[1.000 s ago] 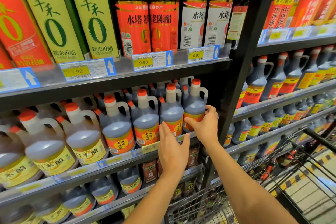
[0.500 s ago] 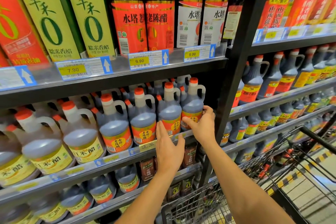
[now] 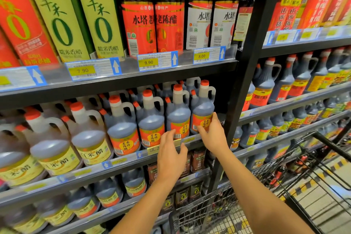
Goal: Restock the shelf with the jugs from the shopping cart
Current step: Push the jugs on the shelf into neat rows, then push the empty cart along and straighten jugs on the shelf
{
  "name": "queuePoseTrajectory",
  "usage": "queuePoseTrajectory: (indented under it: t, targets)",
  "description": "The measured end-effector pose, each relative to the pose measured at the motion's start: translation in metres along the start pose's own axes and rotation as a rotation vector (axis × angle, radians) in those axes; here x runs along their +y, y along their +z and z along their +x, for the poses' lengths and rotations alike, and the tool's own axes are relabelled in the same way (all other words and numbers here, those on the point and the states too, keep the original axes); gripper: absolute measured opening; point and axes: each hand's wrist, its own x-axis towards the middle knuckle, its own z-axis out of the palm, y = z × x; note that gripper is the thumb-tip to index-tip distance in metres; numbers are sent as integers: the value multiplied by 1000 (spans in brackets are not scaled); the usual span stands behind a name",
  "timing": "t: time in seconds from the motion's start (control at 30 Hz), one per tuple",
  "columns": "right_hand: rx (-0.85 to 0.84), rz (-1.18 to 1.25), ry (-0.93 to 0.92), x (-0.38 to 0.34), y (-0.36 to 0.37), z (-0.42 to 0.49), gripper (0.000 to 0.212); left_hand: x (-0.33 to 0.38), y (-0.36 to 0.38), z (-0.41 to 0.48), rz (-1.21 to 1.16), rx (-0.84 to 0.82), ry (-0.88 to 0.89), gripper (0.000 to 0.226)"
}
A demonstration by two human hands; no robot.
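My right hand (image 3: 212, 135) grips a handled plastic jug (image 3: 202, 108) of dark liquid, red-capped and orange-labelled. The hold is low on its body, with the thumb on the front of the label and the fingers wrapped round its right side. That jug stands upright at the right end of the front row on the grey-edged middle shelf (image 3: 85, 172), just beside the black metal upright (image 3: 245, 91).

My left hand (image 3: 171, 157) holds nothing. Its fingers are loosely spread in front of the shelf lip, just below the neighbouring jug (image 3: 178, 118) of the same kind. I cannot tell whether the fingertips touch its label.

Further left the row runs on with matching dark jugs, then paler jugs with yellow labels (image 3: 57, 157). On the shelf above stand tall dark bottles with red labels (image 3: 138, 28), over yellow price tags (image 3: 148, 62) reading 7.90, 9.90 and 8.00.

The wire shopping cart (image 3: 326, 141) with a black handle sits at my lower right, close against the shelving.
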Motion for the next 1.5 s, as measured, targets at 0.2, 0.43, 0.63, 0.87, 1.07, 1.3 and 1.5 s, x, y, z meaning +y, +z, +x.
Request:
queuePoseTrajectory:
  t: [0.2, 0.43, 0.63, 0.87, 1.07, 1.3, 1.5]
  targets:
    - [-100, -464, -203, -10, -24, -46, 23, -18, -27, -28, 292, -129, 80, 31]
    - [-316, -789, -469, -48, -36, -118, 31, -25, -67, -94, 596, -240, 19, 17]
    - [-409, -789, -584, -50, -54, -209, 25, -19, -96, -182, 709, -223, 14, 14]
    - [-532, -814, -586, -11, -102, -293, 30, 16, -88, -282, 726, -265, -69, 16]
    - [-522, -796, -527, 39, -152, -330, 32, 30, -45, -332, 567, -323, -147, 17]
    - [-649, -783, -354, 137, -193, -333, 30, 37, 42, -360, 520, -466, -207, 17]
    - [-782, -800, -316, 230, -229, -321, 37, 38, 134, -371, 440, -591, -300, 26]
